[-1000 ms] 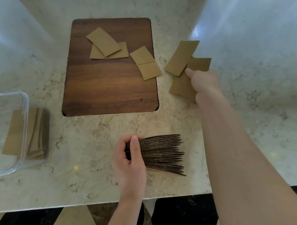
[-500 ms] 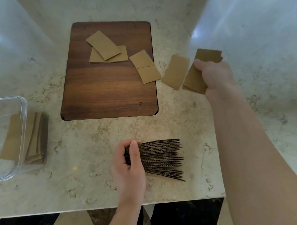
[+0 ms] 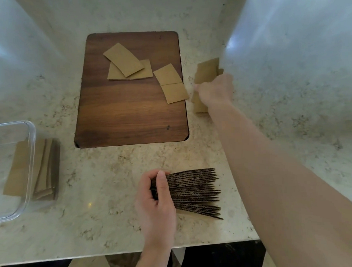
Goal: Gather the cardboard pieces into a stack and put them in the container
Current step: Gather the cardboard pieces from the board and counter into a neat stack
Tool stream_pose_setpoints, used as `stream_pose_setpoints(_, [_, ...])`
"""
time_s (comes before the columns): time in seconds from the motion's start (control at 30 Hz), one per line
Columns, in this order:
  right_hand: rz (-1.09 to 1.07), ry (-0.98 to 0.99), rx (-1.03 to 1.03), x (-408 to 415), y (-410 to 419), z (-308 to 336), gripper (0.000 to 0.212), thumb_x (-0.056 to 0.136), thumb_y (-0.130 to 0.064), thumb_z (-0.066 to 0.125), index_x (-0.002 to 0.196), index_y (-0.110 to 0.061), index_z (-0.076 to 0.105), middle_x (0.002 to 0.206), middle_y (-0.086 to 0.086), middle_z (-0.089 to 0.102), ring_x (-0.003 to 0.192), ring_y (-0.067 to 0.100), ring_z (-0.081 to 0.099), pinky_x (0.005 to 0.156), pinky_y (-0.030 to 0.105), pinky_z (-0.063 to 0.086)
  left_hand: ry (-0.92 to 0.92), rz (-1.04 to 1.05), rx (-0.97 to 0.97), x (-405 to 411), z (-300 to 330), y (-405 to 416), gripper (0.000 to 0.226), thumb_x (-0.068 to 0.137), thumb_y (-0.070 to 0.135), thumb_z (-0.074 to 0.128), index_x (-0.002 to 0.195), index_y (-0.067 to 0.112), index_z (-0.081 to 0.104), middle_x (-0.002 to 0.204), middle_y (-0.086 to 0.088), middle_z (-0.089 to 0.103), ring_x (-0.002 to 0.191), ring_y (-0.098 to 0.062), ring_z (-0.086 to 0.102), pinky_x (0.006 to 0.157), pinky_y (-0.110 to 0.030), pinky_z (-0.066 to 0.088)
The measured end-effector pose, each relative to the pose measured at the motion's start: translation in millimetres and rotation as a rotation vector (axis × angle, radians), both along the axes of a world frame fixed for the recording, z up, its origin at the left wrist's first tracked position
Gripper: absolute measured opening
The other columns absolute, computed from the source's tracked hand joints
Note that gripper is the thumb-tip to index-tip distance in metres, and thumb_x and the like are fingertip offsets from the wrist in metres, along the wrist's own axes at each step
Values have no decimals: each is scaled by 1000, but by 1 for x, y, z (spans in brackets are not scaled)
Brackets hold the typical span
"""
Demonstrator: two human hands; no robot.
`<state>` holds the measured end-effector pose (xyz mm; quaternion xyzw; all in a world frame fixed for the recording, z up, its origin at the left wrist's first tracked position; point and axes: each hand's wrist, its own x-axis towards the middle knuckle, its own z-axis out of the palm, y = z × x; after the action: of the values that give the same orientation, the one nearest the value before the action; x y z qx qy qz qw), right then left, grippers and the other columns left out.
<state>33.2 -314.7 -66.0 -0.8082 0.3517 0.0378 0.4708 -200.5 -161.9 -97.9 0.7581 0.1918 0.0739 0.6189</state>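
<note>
Our left hand point(image 3: 155, 202) clamps the fanned cardboard stack point(image 3: 193, 192) near the counter's front edge. Our right hand point(image 3: 215, 90) grips loose pieces point(image 3: 207, 71) beside the board point(image 3: 126, 119); the container point(image 3: 31, 158) sits far left, open counter between.

No legible text, label, brand, number or sign anywhere: none on the plain brown cardboard pieces point(image 3: 125, 59), the wooden board point(image 3: 128, 119), or the clear container point(image 3: 31, 158).
</note>
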Motion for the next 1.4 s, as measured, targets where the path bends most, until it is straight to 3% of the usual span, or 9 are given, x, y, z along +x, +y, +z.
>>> stream_pose_setpoints(0.1, [64,-66,90,8,10,13,54,92,-22,79,134,2,56,101,-2,62,104,22,65,84,36,54,-1,9,-18,0,-2,-1,21,104,46,48,95,44,67,90,13,70,84,-11,66,75,-29,55])
stream_pose_setpoints(0.23, [462,90,-168,23,52,9,78,87,-37,83,147,-4,46,130,10,61,131,34,55,103,47,38,-20,12,-20,-1,-6,0,20,105,47,49,94,44,67,88,11,69,82,-15,66,73,-36,54])
stream_pose_setpoints(0.37, [457,152,-328,26,59,-2,101,79,-38,90,155,-8,32,157,18,44,148,40,38,115,54,32,-22,-3,-22,-2,-8,2,20,105,48,49,96,43,66,91,9,70,84,-17,67,74,-42,56])
stream_pose_setpoints(0.63, [878,-113,-261,-74,25,25,45,89,-26,81,121,-19,50,107,-5,63,93,15,63,70,28,45,-20,-3,5,-1,-8,0,19,106,45,49,117,46,64,114,18,71,109,-9,69,90,-31,57])
stream_pose_setpoints(0.77, [1188,-98,-452,-149,10,31,19,104,-34,56,123,-28,58,109,-2,54,99,21,55,79,40,53,-52,-16,-129,-6,-11,0,52,107,38,48,158,32,38,156,5,54,147,-20,53,117,-46,49])
stream_pose_setpoints(0.83, [1232,-36,-448,-165,13,33,36,105,-49,35,125,-29,58,109,-4,50,104,20,52,83,36,50,-70,-46,-172,-8,-12,2,58,107,36,46,162,34,30,166,-11,41,152,-32,44,119,-62,43])
stream_pose_setpoints(0.93, [1267,13,-434,-171,17,34,61,100,-66,17,129,-30,58,112,-8,55,108,18,51,91,34,46,-89,-40,-74,-7,-12,2,50,109,34,43,159,37,36,167,-2,42,155,-24,41,123,-59,37])
stream_pose_setpoints(1.2, [767,-332,-242,-200,-7,21,47,101,-55,45,132,-26,65,128,-18,63,124,2,57,108,35,46,-84,-10,10,-3,-7,-5,21,106,39,52,111,33,71,132,2,61,126,-18,60,106,-27,47])
stream_pose_setpoints(1.4, [424,-413,408,-260,-7,-2,76,98,-45,60,164,-26,29,166,-21,38,153,2,35,117,22,40,-122,29,12,2,0,-7,15,103,31,55,106,31,70,115,-4,70,113,-18,66,99,-24,50])
